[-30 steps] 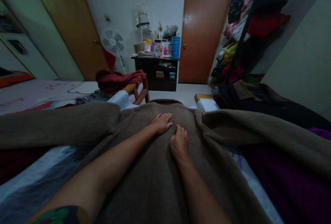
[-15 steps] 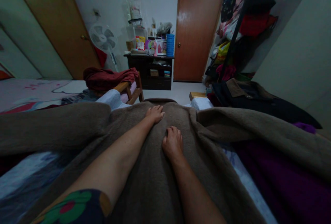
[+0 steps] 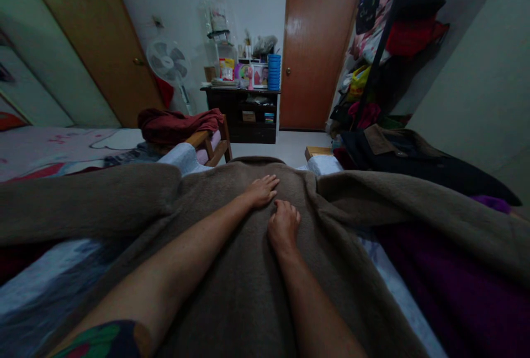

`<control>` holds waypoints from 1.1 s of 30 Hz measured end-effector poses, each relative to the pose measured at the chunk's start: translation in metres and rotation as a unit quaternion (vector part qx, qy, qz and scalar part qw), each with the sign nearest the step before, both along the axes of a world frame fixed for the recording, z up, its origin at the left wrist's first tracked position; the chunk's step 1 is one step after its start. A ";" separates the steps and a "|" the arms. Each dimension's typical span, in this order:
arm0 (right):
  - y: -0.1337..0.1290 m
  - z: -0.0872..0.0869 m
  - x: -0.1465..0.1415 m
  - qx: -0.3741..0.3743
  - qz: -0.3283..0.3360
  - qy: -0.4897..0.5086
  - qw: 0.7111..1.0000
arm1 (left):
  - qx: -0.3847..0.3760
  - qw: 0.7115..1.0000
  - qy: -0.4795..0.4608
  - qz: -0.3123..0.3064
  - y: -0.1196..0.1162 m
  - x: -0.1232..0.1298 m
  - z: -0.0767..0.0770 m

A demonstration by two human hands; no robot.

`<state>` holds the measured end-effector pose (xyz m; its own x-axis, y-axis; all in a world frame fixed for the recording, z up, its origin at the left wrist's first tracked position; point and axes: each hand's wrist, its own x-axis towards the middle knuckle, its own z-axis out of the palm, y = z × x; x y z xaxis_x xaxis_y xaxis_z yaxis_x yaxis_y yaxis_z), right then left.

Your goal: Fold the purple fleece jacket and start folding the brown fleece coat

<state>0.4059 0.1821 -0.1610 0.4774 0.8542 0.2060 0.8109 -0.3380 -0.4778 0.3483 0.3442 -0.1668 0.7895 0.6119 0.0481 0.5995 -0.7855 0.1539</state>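
A brown fleecy coat (image 3: 236, 270) lies spread out in front of me, with one sleeve stretched to each side and its collar at the far end. My left hand (image 3: 262, 191) rests flat on the upper middle of the coat, fingers stretched out and slightly apart. Just nearer and to the right, my right hand (image 3: 285, 224) lies on the same cloth with its fingers loosely bent and a little apart. Neither hand shows a fold of cloth gripped in it. Under the coat, a pale patterned cover (image 3: 70, 270) shows at the sides.
Dark red cloth (image 3: 178, 126) hangs over a wooden armrest at left. A dark jacket with a brown collar (image 3: 426, 165) and purple cloth (image 3: 459, 286) lie at right. Beyond stand a white fan (image 3: 168, 63), a loaded dark cabinet (image 3: 223, 115) and a wooden door (image 3: 314, 49).
My left hand has slid to the right across the coat, and its fingers are straighter. My right hand has shifted slightly to the right. The coat lies much as before.
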 end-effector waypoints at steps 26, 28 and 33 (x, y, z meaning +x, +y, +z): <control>-0.003 0.001 -0.002 -0.013 0.008 -0.037 0.999 | 0.030 0.983 0.035 0.179 0.065 -0.002 -0.002; -0.003 0.000 -0.002 -0.014 0.007 -0.040 0.999 | 0.014 0.983 0.046 0.176 0.064 -0.002 -0.002; -0.003 -0.001 -0.002 -0.007 0.008 -0.038 0.999 | -0.007 0.982 0.059 0.178 0.059 -0.006 -0.002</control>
